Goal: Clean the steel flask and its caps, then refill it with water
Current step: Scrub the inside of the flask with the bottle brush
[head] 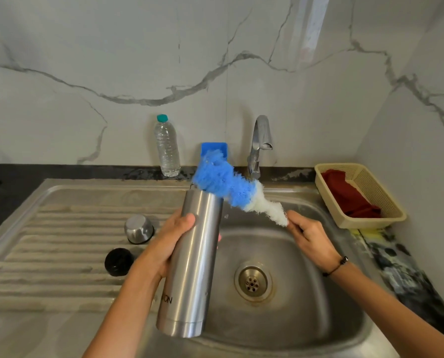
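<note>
Your left hand (173,237) holds the steel flask (193,262) over the sink (280,293), fingers curled around its body, mouth tilted away from you. Your right hand (310,237) pinches the handle of the blue and white brush (231,188), whose head touches the flask mouth. Both caps, the steel cap (139,228) and the black cap (119,261), lie on the drainboard (47,244).

Steel flask (193,257): dark lettering near its base, partly hidden; only the letters "ON" are legible. No other text readable.
</note>
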Demonstrator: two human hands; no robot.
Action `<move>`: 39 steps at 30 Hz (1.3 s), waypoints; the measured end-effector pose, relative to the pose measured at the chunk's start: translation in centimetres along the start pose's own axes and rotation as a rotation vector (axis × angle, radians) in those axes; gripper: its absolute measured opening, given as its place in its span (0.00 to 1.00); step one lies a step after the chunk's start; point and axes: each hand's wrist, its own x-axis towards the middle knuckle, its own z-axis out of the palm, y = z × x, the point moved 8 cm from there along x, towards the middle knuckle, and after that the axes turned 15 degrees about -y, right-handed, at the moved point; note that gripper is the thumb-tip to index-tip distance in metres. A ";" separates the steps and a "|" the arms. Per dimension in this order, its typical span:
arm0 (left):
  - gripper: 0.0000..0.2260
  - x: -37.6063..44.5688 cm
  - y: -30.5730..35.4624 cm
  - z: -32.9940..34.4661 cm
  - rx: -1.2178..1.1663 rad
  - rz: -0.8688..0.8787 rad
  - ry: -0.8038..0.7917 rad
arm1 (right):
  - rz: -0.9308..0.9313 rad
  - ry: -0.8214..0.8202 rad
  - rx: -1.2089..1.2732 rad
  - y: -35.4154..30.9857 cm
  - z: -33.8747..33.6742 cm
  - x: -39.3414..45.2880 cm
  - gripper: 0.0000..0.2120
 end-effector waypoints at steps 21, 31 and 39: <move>0.44 -0.2 -0.3 1.0 -0.107 0.048 -0.155 | 0.054 -0.061 0.139 1.2 1.3 -1.3 0.26; 0.34 -1.4 4.9 -1.5 0.336 0.199 0.330 | 0.095 0.132 -0.112 -2.9 -8.1 -1.1 0.11; 0.38 -1.1 9.9 -1.4 0.891 0.292 0.385 | 0.004 0.199 -0.428 -9.0 -15.4 -1.7 0.21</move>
